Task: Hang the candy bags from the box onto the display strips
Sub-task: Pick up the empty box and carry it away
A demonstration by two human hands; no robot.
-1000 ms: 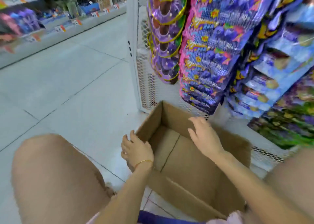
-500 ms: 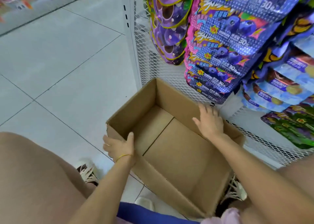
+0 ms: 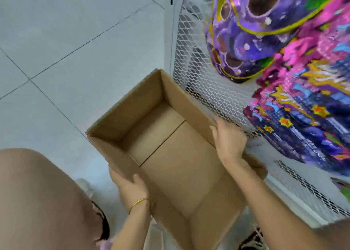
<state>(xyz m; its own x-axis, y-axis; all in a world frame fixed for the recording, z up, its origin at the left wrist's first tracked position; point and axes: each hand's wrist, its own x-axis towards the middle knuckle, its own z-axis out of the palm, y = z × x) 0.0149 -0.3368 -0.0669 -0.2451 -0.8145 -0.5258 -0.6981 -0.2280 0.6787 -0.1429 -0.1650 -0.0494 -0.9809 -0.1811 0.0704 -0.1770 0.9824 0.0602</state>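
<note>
Box swung closer — left hand and right hand grip opposite rims; mesh just beside.

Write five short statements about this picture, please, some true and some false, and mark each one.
1. The open brown cardboard box has no bags inside. True.
2. The left hand hangs free and touches nothing. False: it grips the box's near wall, thumb inside.
3. The right hand holds a candy bag. False: it grips the box's wall on the rack side.
4. The purple candy bags hang in front of the white wire mesh panel. True.
5. The thin gold bracelet is on the right wrist. False: it is on the left wrist.
</note>
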